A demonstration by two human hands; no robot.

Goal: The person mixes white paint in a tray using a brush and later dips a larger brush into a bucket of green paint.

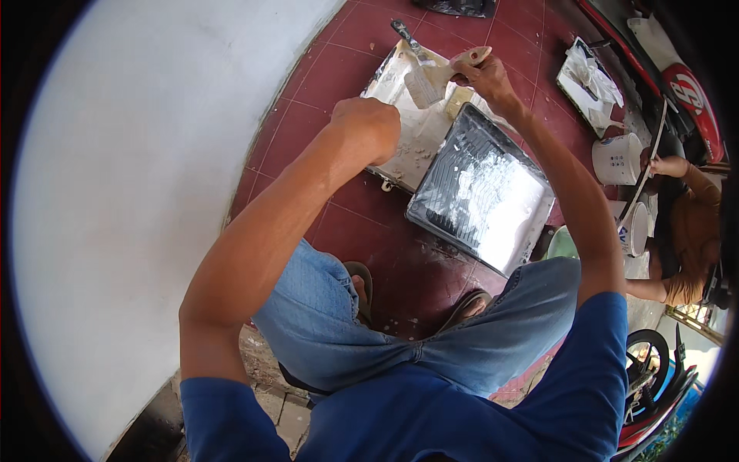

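Note:
My right hand (483,81) is closed around the pale wooden handle of a flat paintbrush (470,56). The brush is held over a paint-smeared, off-white shallow tray or case (404,165) on the floor. Close by lies a dark-handled tool, seemingly a scraper (408,38); its far part overlaps the brush in the picture. My left hand (366,129) is a fist above the tray's left side, its fingers turned away, so anything inside is hidden. A black paint tray (435,204) with a ribbed slope and wet white paint rests against the off-white one.
A white wall (138,169) rises at my left above red floor tiles (350,54). To the right stand a white bucket (616,159), a smaller tray with crumpled plastic (589,77) and a motorcycle (693,100). Another person (693,223) there holds a long thin strip (643,169).

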